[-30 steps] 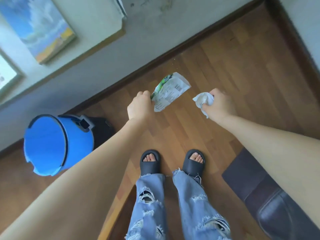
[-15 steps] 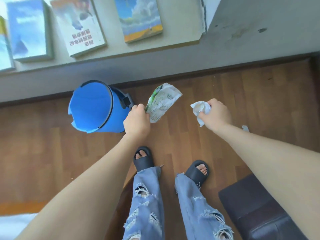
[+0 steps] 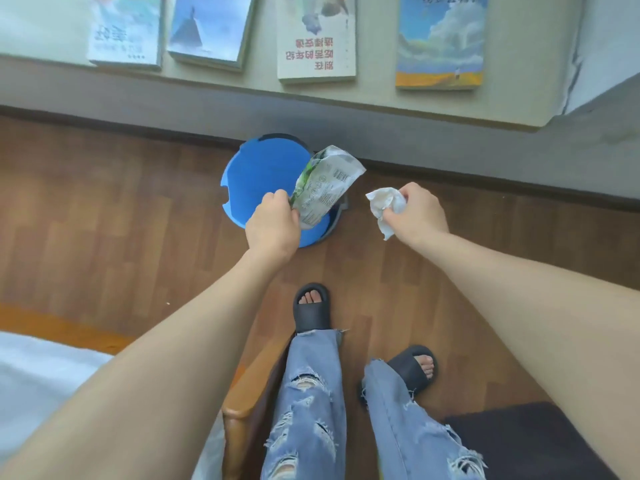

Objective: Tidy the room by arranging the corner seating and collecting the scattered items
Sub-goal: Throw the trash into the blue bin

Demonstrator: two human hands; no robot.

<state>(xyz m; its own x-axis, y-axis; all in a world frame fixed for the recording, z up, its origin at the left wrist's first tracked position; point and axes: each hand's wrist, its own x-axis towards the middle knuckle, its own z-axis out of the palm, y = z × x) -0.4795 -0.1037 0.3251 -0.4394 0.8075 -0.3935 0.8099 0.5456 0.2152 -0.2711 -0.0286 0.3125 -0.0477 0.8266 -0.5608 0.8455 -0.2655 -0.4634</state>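
A person stands on a wooden floor [image 3: 104, 209] with both arms stretched forward. At centre frame, the left hand [image 3: 273, 225] is curled tight, fingers and thumb pinching the lower edge of one empty snack wrapper [image 3: 325, 187], green and white with a printed barcode. The wrapper juts up and to the right, overlapping the right edge of a single blue bin [image 3: 263, 174] that stands against the dark skirting just above the hand. Right of centre, the right hand [image 3: 417, 213] is closed round one crumpled white tissue [image 3: 386, 206], whose loose ends stick out to the left and below the fingers. The tissue hangs over bare floor just right of the bin, apart from the wrapper.

Across the top of the frame, four books [image 3: 317, 39] lie flat in a row on a pale ledge [image 3: 374, 98]. In the lower centre are two feet in two black slides [image 3: 311, 308] below ripped blue jeans [image 3: 311, 393]. One dark cushion [image 3: 540, 441] fills the lower right corner; white bedding [image 3: 41, 375] shows at lower left.
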